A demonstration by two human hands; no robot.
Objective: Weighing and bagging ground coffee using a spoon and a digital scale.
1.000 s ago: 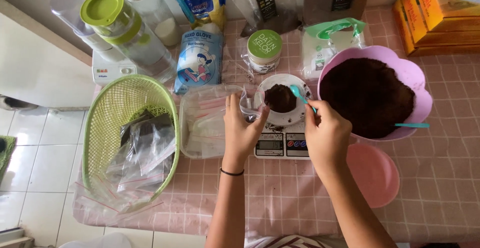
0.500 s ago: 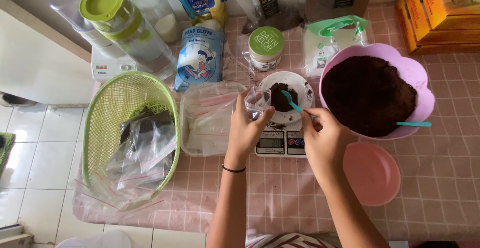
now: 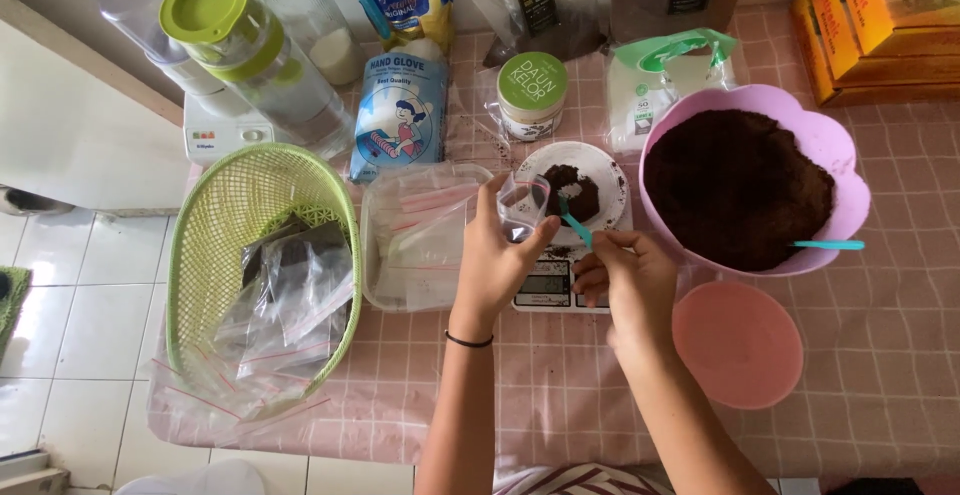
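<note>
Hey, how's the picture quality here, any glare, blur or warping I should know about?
Head view: soft, even daylight, faint shadows; mild glare on the plastic bags in the green basket; left hand and right hand sharp; wide-angle bending at the edges.

Person, head-camera view, own body only.

- Left hand [image 3: 495, 265]: bare, no ring or glove visible.
- Left wrist: one thin black band [image 3: 468, 340], worn snug, sitting toward 6 o'clock of the hand.
- Left forearm: bare, no sleeve.
- Right hand [image 3: 625, 285]: bare, no ring, band or glove visible.
- Right forearm: bare, no sleeve.
- Garment [image 3: 575, 479]: striped fabric, light with dark reddish stripes, a small patch at the 6 o'clock edge of the view.
</note>
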